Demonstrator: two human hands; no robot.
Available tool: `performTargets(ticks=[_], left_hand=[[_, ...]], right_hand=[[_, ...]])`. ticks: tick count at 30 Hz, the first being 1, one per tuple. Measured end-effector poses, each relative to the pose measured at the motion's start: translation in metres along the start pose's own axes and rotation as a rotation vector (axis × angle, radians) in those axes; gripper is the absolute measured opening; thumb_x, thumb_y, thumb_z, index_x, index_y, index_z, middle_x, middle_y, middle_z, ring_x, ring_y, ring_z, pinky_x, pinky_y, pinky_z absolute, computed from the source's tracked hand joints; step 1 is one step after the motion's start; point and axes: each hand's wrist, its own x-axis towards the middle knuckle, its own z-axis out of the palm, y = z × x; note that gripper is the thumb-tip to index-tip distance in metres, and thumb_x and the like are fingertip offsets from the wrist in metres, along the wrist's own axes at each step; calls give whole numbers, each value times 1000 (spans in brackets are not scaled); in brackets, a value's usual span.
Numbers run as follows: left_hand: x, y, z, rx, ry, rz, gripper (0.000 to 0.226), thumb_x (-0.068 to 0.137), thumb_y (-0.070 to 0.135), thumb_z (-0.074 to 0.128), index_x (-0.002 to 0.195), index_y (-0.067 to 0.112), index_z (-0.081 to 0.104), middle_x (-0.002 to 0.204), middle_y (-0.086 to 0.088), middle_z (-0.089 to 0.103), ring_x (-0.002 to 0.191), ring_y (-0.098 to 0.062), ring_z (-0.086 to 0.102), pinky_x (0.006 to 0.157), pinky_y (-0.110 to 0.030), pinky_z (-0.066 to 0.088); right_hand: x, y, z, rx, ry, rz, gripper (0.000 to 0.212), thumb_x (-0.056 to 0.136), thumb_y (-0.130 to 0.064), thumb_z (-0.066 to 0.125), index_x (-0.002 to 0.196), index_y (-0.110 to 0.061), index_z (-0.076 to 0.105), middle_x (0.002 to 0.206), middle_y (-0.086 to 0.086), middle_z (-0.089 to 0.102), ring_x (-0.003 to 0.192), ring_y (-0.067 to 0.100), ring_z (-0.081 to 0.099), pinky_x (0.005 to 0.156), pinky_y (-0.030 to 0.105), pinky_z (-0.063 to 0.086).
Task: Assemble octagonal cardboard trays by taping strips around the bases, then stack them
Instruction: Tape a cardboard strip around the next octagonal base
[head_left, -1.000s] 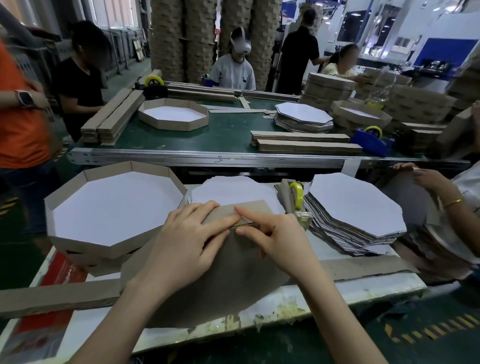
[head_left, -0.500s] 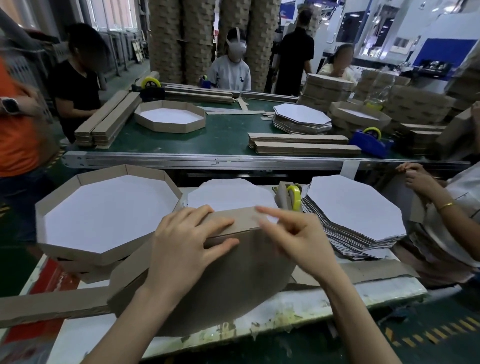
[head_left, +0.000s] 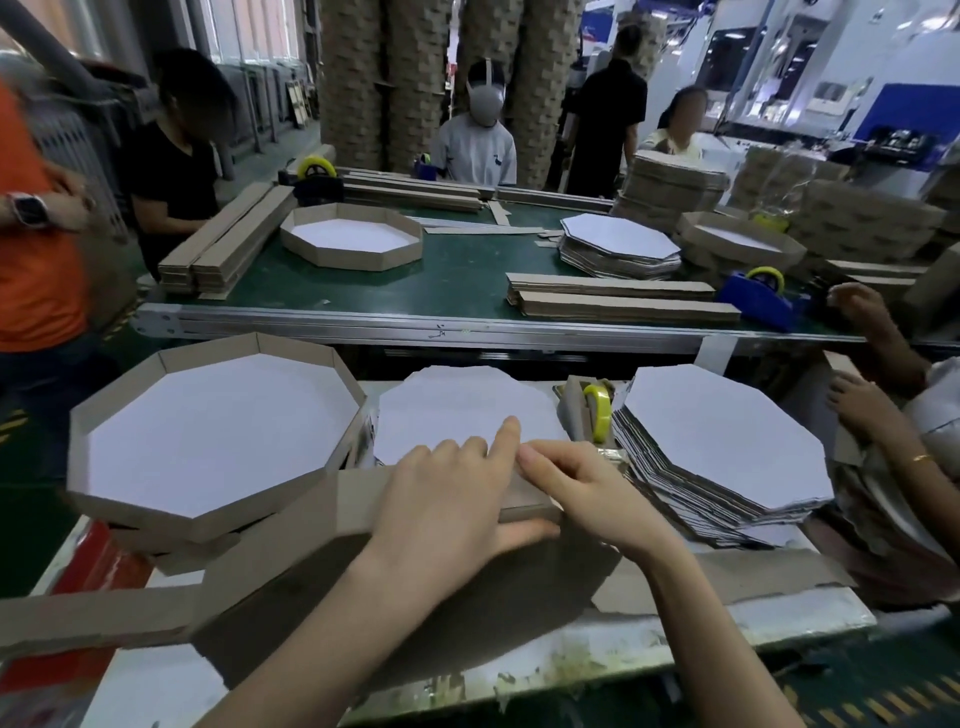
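A brown octagonal base (head_left: 415, 623) stands tilted on its edge in front of me, its back facing me. A cardboard strip (head_left: 291, 525) runs along its upper left edges, and the strip's loose end trails off to the left. My left hand (head_left: 447, 499) grips the top edge, fingers over the strip and thumb on the base's back. My right hand (head_left: 587, 493) presses flat fingers on the strip at the top right corner, touching the left hand. A finished tray (head_left: 208, 436) sits on a stack at my left. A tape dispenser (head_left: 595, 415) stands behind my hands.
Two piles of white octagonal bases (head_left: 722, 447) lie behind and to the right. Another person's hands (head_left: 862, 405) work at the far right. Across a green conveyor (head_left: 457, 280) lie strip bundles (head_left: 618, 301), another tray (head_left: 353, 241), a blue dispenser (head_left: 758, 299), and several people.
I tipped the base further upright and turned it. My right hand came back from above the edge and now presses on the strip beside my left hand.
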Motion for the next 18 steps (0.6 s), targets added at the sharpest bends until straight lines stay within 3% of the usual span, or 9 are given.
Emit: performTargets(ticks=[1, 2, 4, 7, 10, 13, 16, 18], left_hand=[[1, -3, 1, 4, 14, 8, 99, 74, 88, 27, 151, 28, 11, 118, 7, 62, 106, -17, 59, 80, -32, 44], [1, -6, -1, 0, 28, 9, 98, 73, 88, 25, 150, 29, 16, 117, 8, 63, 105, -16, 60, 79, -32, 45], [-1, -15, -6, -32, 124, 14, 92, 73, 88, 24, 143, 30, 38, 107, 9, 69, 95, -14, 65, 72, -30, 50], [-10, -27, -9, -103, 307, -42, 79, 75, 85, 31, 123, 30, 62, 94, 14, 72, 77, -9, 67, 57, -24, 51], [-26, -33, -3, -274, 313, -105, 76, 75, 84, 36, 125, 32, 60, 106, 14, 70, 87, -10, 65, 62, -26, 52], [-41, -39, 8, -401, 317, -157, 76, 73, 82, 44, 128, 31, 59, 112, 20, 62, 97, -4, 54, 68, -21, 47], [-50, -52, 17, -533, 291, -214, 77, 69, 85, 46, 131, 39, 53, 115, 33, 47, 101, 2, 48, 75, -22, 44], [-56, -61, 20, -619, 233, -236, 74, 66, 90, 45, 130, 52, 45, 120, 39, 42, 107, -1, 49, 83, -28, 48]], right_hand=[[1, 1, -4, 68, -8, 47, 46, 101, -44, 44, 81, -10, 68, 71, 14, 60, 68, 23, 52, 76, 40, 51], [1, 3, -8, 144, -6, 101, 56, 99, -50, 43, 80, -2, 67, 73, 20, 59, 71, 23, 54, 81, 41, 52], [2, 2, -18, 187, 27, 158, 55, 93, -55, 44, 71, -10, 67, 64, 1, 56, 64, 9, 51, 67, 21, 45], [4, -3, -35, -20, -4, 100, 53, 91, -52, 53, 66, -5, 56, 58, -3, 41, 55, 9, 37, 54, 22, 28], [5, -15, -49, -64, -29, 104, 42, 92, -44, 62, 71, -7, 65, 57, -5, 50, 53, 6, 44, 51, 16, 33], [7, -30, -53, -146, -100, 82, 19, 91, -34, 68, 87, -17, 76, 76, 3, 71, 67, 10, 60, 60, 21, 45], [8, -37, -47, -173, -151, 53, 16, 91, -28, 69, 98, -15, 76, 88, 12, 72, 71, 19, 62, 64, 28, 49], [8, -38, -41, -131, -174, 71, 17, 92, -24, 69, 103, -13, 75, 93, 9, 73, 76, 15, 63, 67, 25, 50]])
